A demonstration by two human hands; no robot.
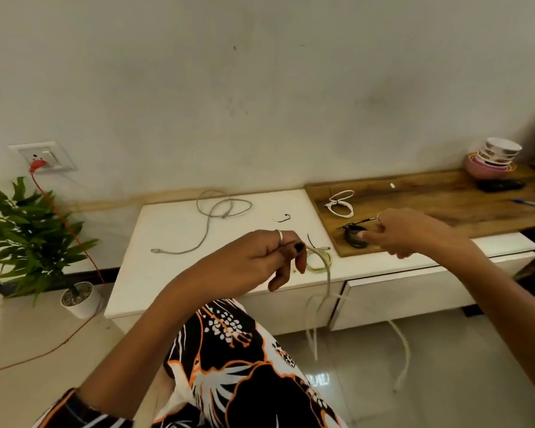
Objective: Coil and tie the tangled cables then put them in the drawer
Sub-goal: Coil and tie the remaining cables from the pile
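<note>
Bowls (493,159) stacked, contents hidden; drawer (414,291) shut below wood board (439,196).

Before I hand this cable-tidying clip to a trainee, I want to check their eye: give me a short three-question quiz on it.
1. True or false: the white cable on the wooden board is already coiled and tied.
2. What lies loose and uncoiled at the back of the white cabinet top?
3. Which hand reaches to the black cable: A left, B right?

Key: 1 true; 2 the grey cable; 3 B, the right hand, while the left hand pinches a thin black tie.
</note>
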